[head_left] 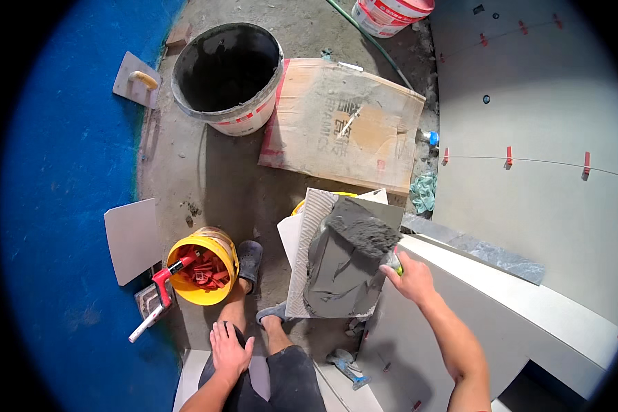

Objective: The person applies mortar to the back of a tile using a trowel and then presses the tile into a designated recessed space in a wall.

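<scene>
The right hand, wrapped round a trowel handle, is the nearer to the mortar-smeared tile, just on its left, long axis running away from the person.

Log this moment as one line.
left hand: resting on leg | right hand: gripping green-handled tool | tile: bearing grey mortar | yellow bucket: holding red pieces

The grey floor carries a white bucket, cardboard and a yellow bucket.
</scene>
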The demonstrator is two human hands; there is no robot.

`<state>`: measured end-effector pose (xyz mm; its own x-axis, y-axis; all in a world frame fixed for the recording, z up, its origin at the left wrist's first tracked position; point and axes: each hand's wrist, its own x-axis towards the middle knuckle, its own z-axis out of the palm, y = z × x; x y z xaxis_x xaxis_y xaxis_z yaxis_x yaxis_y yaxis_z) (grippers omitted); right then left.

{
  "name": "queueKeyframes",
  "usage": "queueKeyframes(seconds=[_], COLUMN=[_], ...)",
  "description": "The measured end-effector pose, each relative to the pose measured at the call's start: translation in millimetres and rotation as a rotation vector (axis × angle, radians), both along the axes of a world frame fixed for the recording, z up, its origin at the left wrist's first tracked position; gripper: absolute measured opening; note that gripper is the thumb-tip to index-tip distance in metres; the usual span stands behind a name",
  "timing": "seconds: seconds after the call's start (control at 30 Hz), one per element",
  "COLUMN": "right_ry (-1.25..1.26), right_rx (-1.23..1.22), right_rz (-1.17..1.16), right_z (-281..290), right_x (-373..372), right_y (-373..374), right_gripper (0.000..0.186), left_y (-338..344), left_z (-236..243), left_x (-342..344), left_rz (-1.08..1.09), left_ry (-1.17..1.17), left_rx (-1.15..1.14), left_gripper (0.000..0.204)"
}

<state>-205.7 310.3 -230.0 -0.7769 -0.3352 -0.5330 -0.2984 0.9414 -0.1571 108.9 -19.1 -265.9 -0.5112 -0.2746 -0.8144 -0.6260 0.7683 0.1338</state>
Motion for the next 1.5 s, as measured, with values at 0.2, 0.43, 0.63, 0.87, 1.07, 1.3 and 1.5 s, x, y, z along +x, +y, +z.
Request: queueKeyframes(seconds=[0.2, 0.43, 0.63, 0.87, 1.07, 1.3, 1.5], right_ry=[-0.162, 0.148, -0.052, 0.066, 0.212, -0.050, -0.522], right_rx=[-0.065, -0.069, -0.009, 0.052, -0.140, -0.294, -0.013], right_rz=[0.035, -0.116, 0.262, 0.446, 0.173, -0.336, -0.690], right_z=[-37.9, -42.2, 21.8, -2.5, -38.9, 8.0, 60.8], right_x=[-52.4, -92.5, -7.2, -8.5, -66.6, -39.3, 2.0], right_y=[-10.5, -36.5, -29.1, -42.2, -97.7, -80.6, -61.6], right_gripper=[0.049, 0.045, 0.044, 0.046, 0.041, 0.033, 0.035], left_y=[-1.4, -1.0, -1.2, 0.8, 0.5, -2.0, -1.9], left_z=[3.5, -0.4, 3.1, -0.5, -0.5, -0.4, 0.1], left_x=[-5.1, -6.2, -9.1, -12.5, -12.6, -14.2, -14.3], left_rz=[0.051, 0.043, 0.101, 0.099, 0.086, 0.120, 0.114], left_ry=[-0.006, 0.009, -0.037, -0.050, -0.029, -0.043, -0.035], left_rx=[0.012, -0.007, 0.009, 0.023, 0.004, 0.016, 0.014], left_gripper=[0.076, 0.076, 0.078, 0.078, 0.078, 0.078, 0.077])
